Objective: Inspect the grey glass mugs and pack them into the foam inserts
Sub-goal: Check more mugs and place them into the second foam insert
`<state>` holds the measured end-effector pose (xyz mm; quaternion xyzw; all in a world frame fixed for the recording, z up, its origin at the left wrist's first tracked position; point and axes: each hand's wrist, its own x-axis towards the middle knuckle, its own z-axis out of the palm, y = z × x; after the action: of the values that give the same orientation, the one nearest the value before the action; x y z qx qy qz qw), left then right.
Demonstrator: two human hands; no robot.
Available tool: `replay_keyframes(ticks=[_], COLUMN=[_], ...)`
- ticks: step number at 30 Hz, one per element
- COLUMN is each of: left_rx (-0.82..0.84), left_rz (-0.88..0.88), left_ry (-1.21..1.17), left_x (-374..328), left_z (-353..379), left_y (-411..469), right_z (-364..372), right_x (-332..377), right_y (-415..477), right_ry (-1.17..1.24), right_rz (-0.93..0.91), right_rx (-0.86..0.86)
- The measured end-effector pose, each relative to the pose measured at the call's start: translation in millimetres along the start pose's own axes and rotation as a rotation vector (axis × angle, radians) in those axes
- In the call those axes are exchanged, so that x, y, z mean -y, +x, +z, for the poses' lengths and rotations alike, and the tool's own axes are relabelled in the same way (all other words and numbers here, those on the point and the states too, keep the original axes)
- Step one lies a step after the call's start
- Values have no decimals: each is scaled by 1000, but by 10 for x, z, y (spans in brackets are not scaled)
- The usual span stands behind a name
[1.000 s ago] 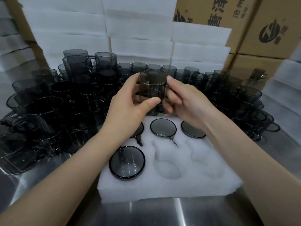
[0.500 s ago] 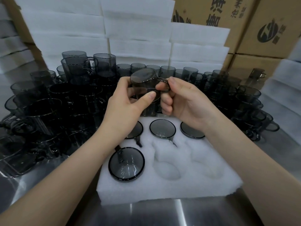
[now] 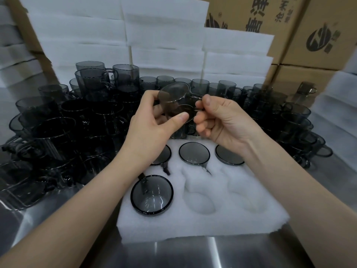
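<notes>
I hold one grey glass mug (image 3: 174,100) tilted in the air above the far edge of the white foam insert (image 3: 202,217). My left hand (image 3: 152,124) grips its body, thumb across the front. My right hand (image 3: 222,120) pinches the handle on the mug's right side. Several mugs sit in the insert's pockets: one at the front left (image 3: 152,194) and three along the back row (image 3: 194,153). The two front pockets at middle (image 3: 200,198) and right hold nothing.
Stacked and loose grey mugs (image 3: 67,120) crowd the steel table (image 3: 193,254) to the left, behind and to the right (image 3: 293,120). White foam sheets (image 3: 123,39) pile up at the back, with cardboard boxes (image 3: 309,39) at the rear right.
The held mug has been turned from upright to tilted, its base swinging up toward me. Both hands kept their hold and shifted slightly left.
</notes>
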<state>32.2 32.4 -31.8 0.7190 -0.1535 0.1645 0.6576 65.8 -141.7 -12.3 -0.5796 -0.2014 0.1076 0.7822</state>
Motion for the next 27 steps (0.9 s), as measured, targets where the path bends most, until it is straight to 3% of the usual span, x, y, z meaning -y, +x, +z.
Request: replay_keyframes(ticks=[7,13,21,24,27], left_rx=[-78,11,134,73,14], left_rz=[16,4,-15,71,224], left_ry=[28,53,112,241,362], left_x=[0,-27,21,-14,-75], left_z=[10,10,46,50,54], left_y=[-9,-32,-9,-34,-79], right_z=[-11,39,124,138,164], right_x=[-1,-24,13,16,-22], right_y=[-7,19,12,-23,-48], right_ry=[-34,-162,-158,-137,-214], right_rz=[-58,-91,49,85,-16], right_rx=[-33,-107,-43,2,-45])
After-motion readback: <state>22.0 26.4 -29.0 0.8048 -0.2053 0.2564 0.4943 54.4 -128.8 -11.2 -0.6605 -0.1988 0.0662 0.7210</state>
